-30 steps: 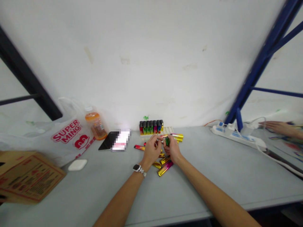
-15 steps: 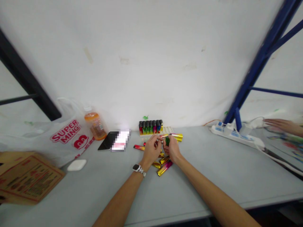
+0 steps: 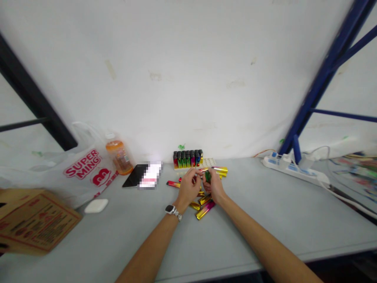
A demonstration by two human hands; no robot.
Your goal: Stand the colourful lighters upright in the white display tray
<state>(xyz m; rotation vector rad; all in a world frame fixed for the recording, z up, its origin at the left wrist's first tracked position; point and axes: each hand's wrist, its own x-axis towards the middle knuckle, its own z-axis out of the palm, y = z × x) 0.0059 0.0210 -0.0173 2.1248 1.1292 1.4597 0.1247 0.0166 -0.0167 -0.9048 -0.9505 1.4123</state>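
Note:
My right hand (image 3: 217, 188) is closed around a small green lighter (image 3: 208, 176), its dark top part showing between the fingers. Beside it, thumb and fingertips of my left hand (image 3: 187, 189) are pinched together; whatever they grip is too small to make out. Below and around both hands lie several shiny metallic tubes, among them a gold-and-pink tube (image 3: 205, 210), a red-and-gold tube (image 3: 173, 184) and a gold tube (image 3: 220, 169). Behind my hands, several coloured lighters (image 3: 187, 159) with black tops stand upright in rows on a white holed tray (image 3: 210, 161).
To the left are a phone (image 3: 137, 175), an orange drink bottle (image 3: 119, 157), a plastic bag (image 3: 79, 173), a white case (image 3: 96, 205) and a cardboard box (image 3: 38, 222). A power strip (image 3: 294, 169) with cables lies right, near a blue metal frame (image 3: 319, 78).
Both my hands stay in nearly the same place and pose. Another person's hand at the far right has gone from view.

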